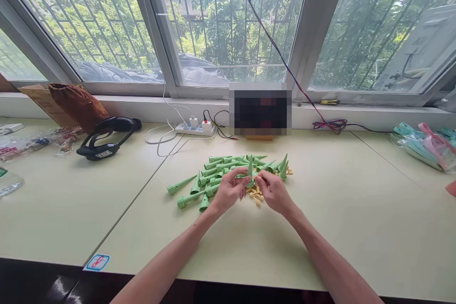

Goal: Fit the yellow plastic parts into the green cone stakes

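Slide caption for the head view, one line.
Left hand holds a green spike tip-up, right hand close beside, yellow pieces nearby.

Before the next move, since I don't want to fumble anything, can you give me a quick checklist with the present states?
1. Left hand holding a green cone: ok.
2. Held cone's tip pointing up: ok.
3. Right hand gripping something: cannot tell; its fingertips are beside the held cone, but any grip is hidden.
4. Yellow pieces near the hands: ok, some lie between them on the table.
5. Other cones lined up neatly: not ok, they lie jumbled.
6. Power strip away from the hands: ok.
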A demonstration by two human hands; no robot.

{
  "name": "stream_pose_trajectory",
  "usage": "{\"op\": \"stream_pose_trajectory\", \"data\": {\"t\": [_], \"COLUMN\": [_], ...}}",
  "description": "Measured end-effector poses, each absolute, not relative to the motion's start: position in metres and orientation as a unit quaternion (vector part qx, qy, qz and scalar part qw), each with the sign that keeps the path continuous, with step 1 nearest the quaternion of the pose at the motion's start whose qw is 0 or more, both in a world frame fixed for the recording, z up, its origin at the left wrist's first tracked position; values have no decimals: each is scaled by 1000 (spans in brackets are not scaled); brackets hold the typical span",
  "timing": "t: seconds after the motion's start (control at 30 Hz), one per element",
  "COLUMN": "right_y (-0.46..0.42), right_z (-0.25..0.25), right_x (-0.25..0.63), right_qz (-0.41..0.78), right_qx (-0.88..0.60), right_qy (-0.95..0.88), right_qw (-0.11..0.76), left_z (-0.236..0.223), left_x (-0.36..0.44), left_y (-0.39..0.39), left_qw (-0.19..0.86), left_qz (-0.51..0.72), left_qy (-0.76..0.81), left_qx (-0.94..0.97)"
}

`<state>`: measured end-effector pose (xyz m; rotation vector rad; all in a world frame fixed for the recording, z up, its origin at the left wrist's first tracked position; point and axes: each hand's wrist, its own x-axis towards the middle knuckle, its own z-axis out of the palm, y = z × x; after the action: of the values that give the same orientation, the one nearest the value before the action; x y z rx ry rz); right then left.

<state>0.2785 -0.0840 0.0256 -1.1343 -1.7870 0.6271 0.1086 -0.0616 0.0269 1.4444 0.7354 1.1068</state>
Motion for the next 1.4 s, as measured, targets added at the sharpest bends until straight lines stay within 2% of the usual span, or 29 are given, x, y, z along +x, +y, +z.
{"op": "stream_pose_trajectory", "data": {"t": [0.47,0.77,1.4], "right_y": [-84,-85,-87], "right_z": [25,25,29], "right_x": [279,275,274], "right_qz": [325,329,246], "right_qx": [-461,-446,-439], "right_qy": [-692,-686,-718], "right_qw": [451,471,480], "left_z": [32,36,39], "left_x": [111,110,110], "left_y": [-69,-69,-66], "left_qw": [493,524,617], "left_qz": [504,446,455], "left_qy": [316,346,348], "left_qx": [635,638,539]}}
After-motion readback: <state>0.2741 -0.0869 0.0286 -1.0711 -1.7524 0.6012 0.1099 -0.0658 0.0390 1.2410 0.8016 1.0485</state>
